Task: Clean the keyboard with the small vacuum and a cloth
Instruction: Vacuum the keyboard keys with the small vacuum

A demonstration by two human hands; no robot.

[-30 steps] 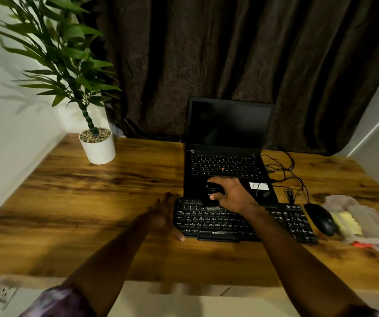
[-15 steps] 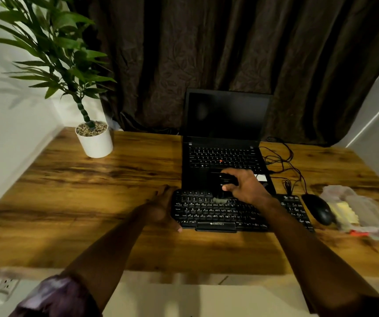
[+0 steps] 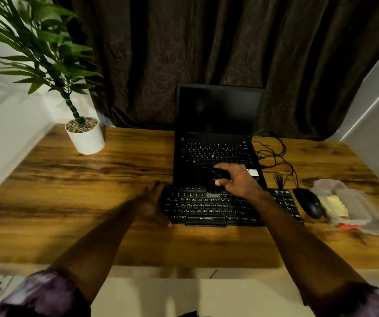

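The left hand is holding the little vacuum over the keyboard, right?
No. The head view shows the right hand holding the vacuum over the keyboard. The left hand only rests against the keyboard's end.

Dim, warm light. The plant (image 3: 46,53) throws soft shadows on the wall (image 3: 5,115) at 9 o'clock. Edges bend and smear.

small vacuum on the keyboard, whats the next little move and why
Probably slide the small vacuum rightward along the upper rows of the keyboard. The right hand grips it with its nozzle down near the top middle keys, and the left hand rests at the keyboard's left edge, seemingly bracing it.
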